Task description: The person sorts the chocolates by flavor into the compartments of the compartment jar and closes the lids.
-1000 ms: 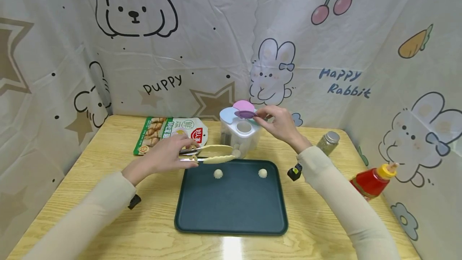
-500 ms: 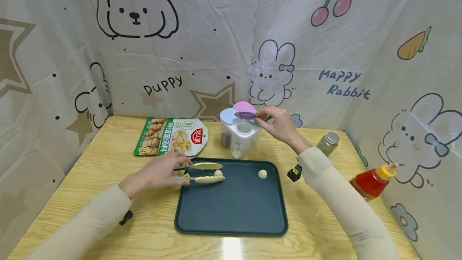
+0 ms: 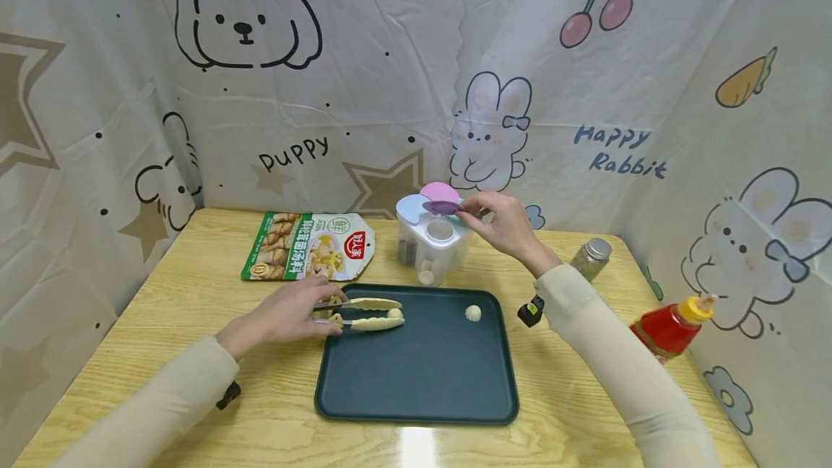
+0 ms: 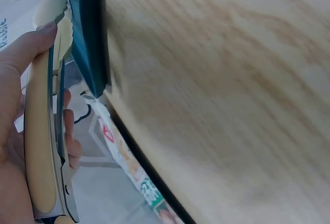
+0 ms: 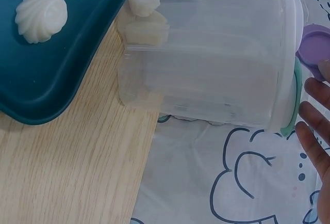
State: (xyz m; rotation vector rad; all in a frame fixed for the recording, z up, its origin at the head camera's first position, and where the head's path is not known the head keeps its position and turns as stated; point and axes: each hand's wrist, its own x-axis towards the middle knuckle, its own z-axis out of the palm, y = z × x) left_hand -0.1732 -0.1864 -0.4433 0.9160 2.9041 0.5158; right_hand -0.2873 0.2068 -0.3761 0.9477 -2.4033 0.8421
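Observation:
My left hand (image 3: 282,315) grips a pair of cream-tipped tongs (image 3: 375,324) by the handles, over the back left of the dark tray (image 3: 416,381). Between the tong tips sits a small white pleated bun (image 3: 394,313); whether both tips touch it, I cannot tell. A second bun (image 5: 41,16) rests near the tray's back right. My right hand (image 3: 502,226) pinches the raised purple lid (image 3: 442,206) of a clear container (image 3: 448,266), exposing a round opening. Pale pieces (image 5: 147,30) lie at the container's bottom. In the left wrist view, the thumb presses along the tan handle (image 4: 41,141).
Behind the tray on the left lies a green and white food packet (image 3: 308,245). A glass jar (image 3: 591,257) with a metal cap stands at the back right. Nearer on the right is a red squeeze bottle (image 3: 669,327). Printed curtain (image 3: 364,92) surrounds the table.
From in front of the container, my left hand has brought the tongs left and down around the back-left bun. Over the last half second the tips have drawn slightly closer. The right hand stays put.

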